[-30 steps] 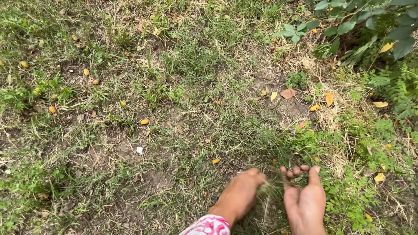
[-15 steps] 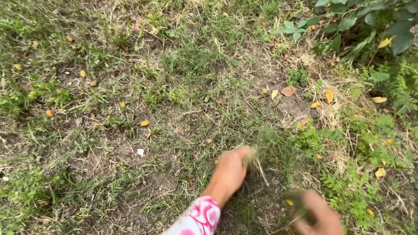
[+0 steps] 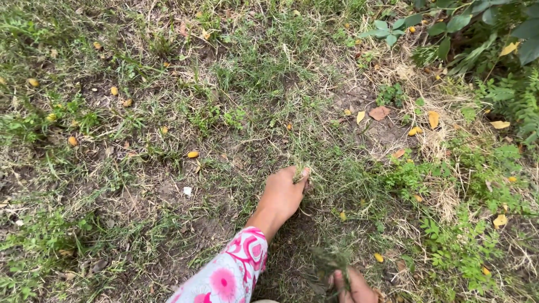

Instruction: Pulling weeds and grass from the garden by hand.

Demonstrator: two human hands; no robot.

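My left hand (image 3: pixel 283 193) reaches forward over patchy lawn and its fingers are closed around a tuft of grass (image 3: pixel 301 173) still rooted in the ground. Its sleeve (image 3: pixel 227 275) is white with pink flowers. My right hand (image 3: pixel 351 286) shows only partly at the bottom edge, closed on a bunch of pulled grass (image 3: pixel 331 261) that sticks up from it. Bare brown soil lies around both hands.
Yellow fallen leaves (image 3: pixel 192 154) and a dry brown leaf (image 3: pixel 379 113) lie scattered over the thin grass. A leafy shrub (image 3: pixel 477 28) fills the upper right corner, with small green weeds (image 3: pixel 455 241) along the right side. A small white scrap (image 3: pixel 187 191) lies left of my hand.
My left hand has moved forward and gripped a new tuft. My right hand has drawn back to the bottom edge with its bunch of grass. The view has shifted slightly.
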